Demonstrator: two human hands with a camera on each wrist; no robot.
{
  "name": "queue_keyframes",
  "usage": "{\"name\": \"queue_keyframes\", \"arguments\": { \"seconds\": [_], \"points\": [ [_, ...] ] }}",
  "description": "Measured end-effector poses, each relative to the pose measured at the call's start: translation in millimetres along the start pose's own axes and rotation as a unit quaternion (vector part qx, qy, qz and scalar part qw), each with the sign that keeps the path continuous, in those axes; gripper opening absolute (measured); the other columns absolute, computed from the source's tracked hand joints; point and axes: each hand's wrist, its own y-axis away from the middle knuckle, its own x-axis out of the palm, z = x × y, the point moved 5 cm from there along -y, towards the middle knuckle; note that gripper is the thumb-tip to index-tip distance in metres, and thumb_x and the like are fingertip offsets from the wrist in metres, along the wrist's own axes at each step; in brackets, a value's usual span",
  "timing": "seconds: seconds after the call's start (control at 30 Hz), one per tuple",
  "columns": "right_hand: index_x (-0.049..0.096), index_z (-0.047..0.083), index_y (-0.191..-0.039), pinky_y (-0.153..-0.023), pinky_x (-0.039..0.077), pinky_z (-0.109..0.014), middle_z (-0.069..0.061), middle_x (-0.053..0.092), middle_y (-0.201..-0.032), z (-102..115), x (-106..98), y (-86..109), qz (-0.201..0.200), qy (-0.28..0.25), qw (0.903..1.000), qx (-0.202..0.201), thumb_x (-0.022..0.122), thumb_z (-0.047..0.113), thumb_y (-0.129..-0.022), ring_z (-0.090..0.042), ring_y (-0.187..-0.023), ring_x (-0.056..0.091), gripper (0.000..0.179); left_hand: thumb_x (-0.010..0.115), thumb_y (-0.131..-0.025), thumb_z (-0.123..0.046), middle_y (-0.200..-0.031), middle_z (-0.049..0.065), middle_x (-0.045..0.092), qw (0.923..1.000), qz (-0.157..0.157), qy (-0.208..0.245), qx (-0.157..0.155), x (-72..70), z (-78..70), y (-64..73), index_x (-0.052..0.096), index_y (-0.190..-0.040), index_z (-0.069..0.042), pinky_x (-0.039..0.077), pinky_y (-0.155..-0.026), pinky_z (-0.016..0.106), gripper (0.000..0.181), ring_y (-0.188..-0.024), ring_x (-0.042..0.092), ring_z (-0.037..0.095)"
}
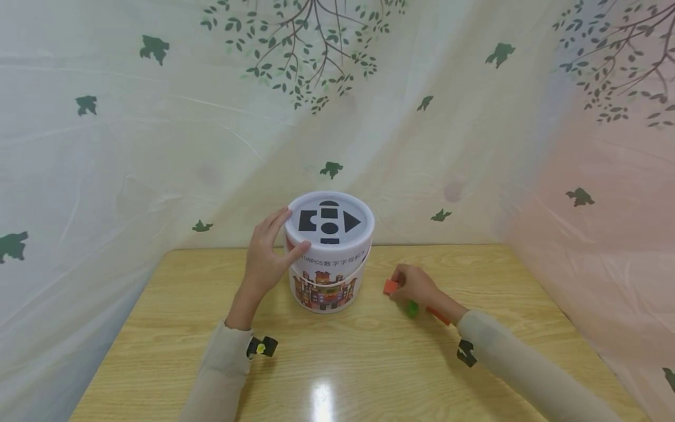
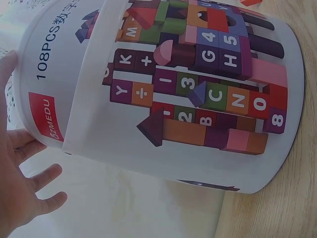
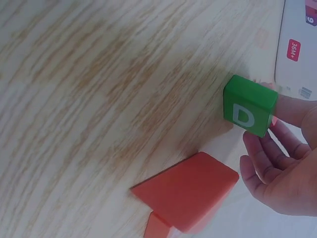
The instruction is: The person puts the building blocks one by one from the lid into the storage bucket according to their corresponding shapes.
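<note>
A white lidded bucket of toy blocks (image 1: 329,258) stands upright on the table, with shaped black holes in its lid. My left hand (image 1: 266,252) rests against the left of its rim, thumb near the front of the lid and fingers spread, as the left wrist view shows. To the right of the bucket, my right hand (image 1: 419,287) pinches a small red block (image 1: 390,286) between thumb and fingers. A green block (image 3: 250,105) marked D lies close by that hand and mostly hides the red one in the right wrist view. Beside it lies a red wedge-shaped block (image 3: 188,191).
Another red piece (image 3: 157,226) shows at the lower edge of the right wrist view, partly cut off. The wooden table (image 1: 337,357) meets a leaf-printed cloth (image 1: 253,158) behind the bucket. A thin handle crosses the bucket's front.
</note>
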Motion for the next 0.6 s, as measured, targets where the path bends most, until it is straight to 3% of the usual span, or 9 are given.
{"name": "queue_keyframes", "arguments": {
  "seconds": [0.4,0.6],
  "points": [
    [0.068,0.003,-0.091,-0.074,0.05,-0.029,-0.009,0.068,-0.091,10,1,2.4,-0.013,-0.039,0.9967,-0.07,0.084,-0.001,-0.078,-0.018,-0.085,0.059,0.021,0.075,-0.089,-0.049,-0.163,0.004,0.04,0.9999,0.007,0.003,-0.008,-1.0,-3.2,0.0,0.043,-0.156,-0.021,0.033,-0.118,0.065,0.08,-0.149,0.036,0.031],
    [0.069,0.005,-0.091,-0.077,0.052,-0.029,-0.007,0.07,-0.092,11,1,1.1,0.0,-0.048,0.9967,-0.065,0.082,0.0,-0.081,-0.017,-0.086,0.061,0.017,0.075,-0.088,-0.049,-0.163,0.004,0.04,1.0,0.004,0.001,-0.006,-0.9,-2.2,0.4,0.043,-0.155,-0.021,0.034,-0.118,0.065,0.08,-0.148,0.036,0.031]
  ]
}}
